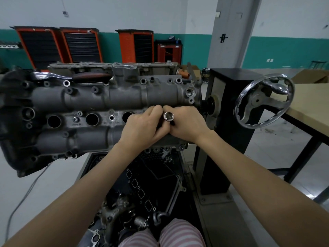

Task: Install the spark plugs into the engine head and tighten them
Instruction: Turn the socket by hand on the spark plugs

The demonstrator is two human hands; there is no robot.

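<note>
A chrome socket (168, 116), its open mouth turned up toward the camera, sits between a person's two hands just right of the row of plug wells in the engine head (106, 102). The right hand (187, 124) has its fingers curled round the socket's body; the left hand (142, 128) is closed against it from the other side, fingertips meeting at the tool. Whether a spark plug sits inside the socket, or whether the left hand pinches one below it, cannot be told: the hands cover everything under the rim.

The socket's long axis appears to run from the camera down toward the head, roughly in line with the wells. The nearest open well (127, 116) lies just left of the hands, partly behind the left knuckles; two more wells (92, 119) and (54, 121) stand further left along the same row. A fourth well, if there is one, would be under the hands and is hidden. Judged from this, the coming move turns on lining the socket's axis up with a well; both hands are equally near.

Above the wells, a ratchet handle (76, 76) lies along the upper edge of the head, well apart from both hands. Right of the head stands the black stand column (227, 107) with its chrome handwheel (264, 100). Below the head, loose parts lie in a dark tray (146, 184).
</note>
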